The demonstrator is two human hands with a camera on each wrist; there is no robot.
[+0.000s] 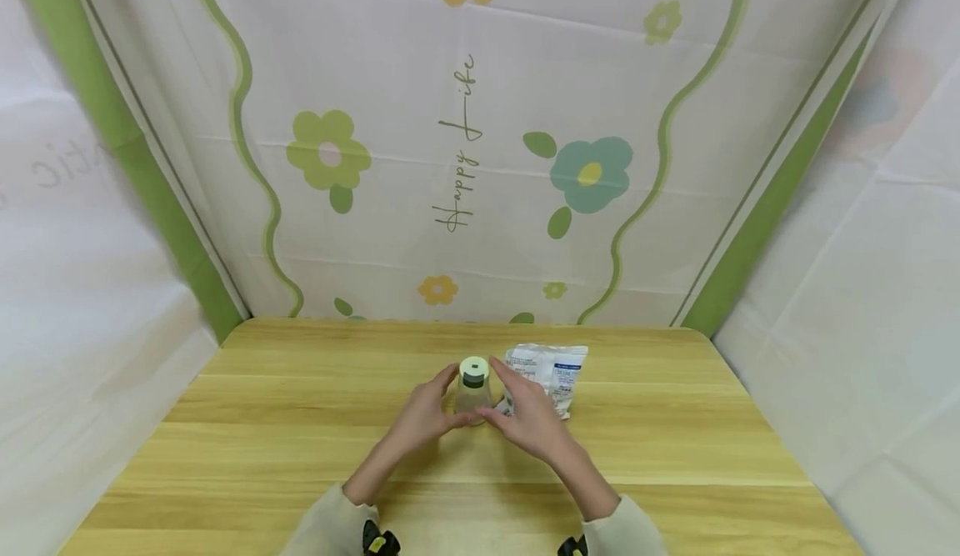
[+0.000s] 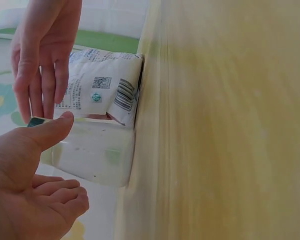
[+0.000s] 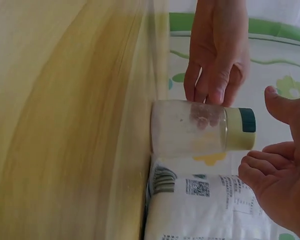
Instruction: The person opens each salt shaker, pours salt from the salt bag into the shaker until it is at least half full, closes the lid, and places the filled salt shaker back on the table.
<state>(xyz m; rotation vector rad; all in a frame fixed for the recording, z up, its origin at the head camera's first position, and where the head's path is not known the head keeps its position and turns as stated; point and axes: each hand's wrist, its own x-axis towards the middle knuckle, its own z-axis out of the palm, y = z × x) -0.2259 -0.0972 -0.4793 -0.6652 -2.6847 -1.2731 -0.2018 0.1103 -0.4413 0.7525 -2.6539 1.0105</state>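
A clear seasoning jar with a pale yellow cap and a dark green patch on it stands upright on the table. My left hand is at its left side, thumb and fingers spread around it and seemingly touching near the cap. On the other side my right hand is held with relaxed fingers; in the right wrist view a small gap shows between it and the jar. Just behind the right hand, a white printed packet stands on the table, with a barcode on one face.
The wooden table has rounded far corners. White cloth walls with printed flowers and green borders rise behind it and on both sides. Dark straps sit at the sleeve cuffs.
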